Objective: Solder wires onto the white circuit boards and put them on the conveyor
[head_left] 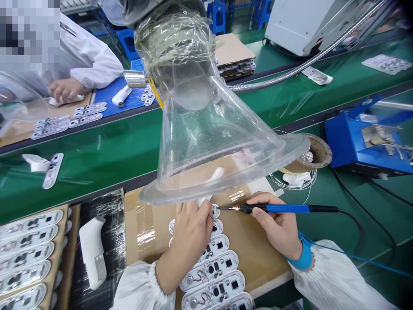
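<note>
We are working in a tight slot: the clear fume hood (209,142) is hanging low over the cardboard mat (254,254), its rim sitting just above our left hand (190,232) and above the tip of the soldering iron (284,209) that our right hand (277,228) is gripping. A row of circuit boards (216,275) is filling the mat between our wrists. On the left, a white housing (93,252) and trays of boards (26,249) are blocking the near edge. On the right, a solder coil (297,178), a tip cleaner (318,153) and a blue station (364,146) are crowding the bench. Beyond the hood, the green belt (106,150) is lying mostly open.
</note>
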Motion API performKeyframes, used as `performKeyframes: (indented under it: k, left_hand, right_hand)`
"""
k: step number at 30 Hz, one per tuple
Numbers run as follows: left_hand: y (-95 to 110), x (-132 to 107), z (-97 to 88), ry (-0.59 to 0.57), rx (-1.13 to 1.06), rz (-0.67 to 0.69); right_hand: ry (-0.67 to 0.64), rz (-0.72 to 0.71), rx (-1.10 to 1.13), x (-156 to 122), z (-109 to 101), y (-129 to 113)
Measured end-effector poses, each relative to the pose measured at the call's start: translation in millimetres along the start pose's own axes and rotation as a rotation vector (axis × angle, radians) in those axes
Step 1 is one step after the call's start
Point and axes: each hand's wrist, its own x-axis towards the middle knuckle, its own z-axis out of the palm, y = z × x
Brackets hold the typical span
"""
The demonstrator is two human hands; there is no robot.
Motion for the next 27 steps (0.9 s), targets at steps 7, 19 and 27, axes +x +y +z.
performKeyframes:
  k: [7, 19, 27]
  left_hand:
    - [0.6, 0.5, -0.6, 0.001, 0.008, 0.009]
    - [2.2, 0.9, 3.4, 0.053, 0.044, 0.010]
    - [2.1, -0.1, 5.1, 0.039, 0.073, 0.001]
  right_hand:
    - [0.020, -0.005, -0.016, 0.7, 0.9, -0.9]
    - [-0.015, 0.021, 0.006, 0.2, 2.3, 0.4]
    - [0.062, 0.035, -0.041, 0.8, -1.2, 1.1]
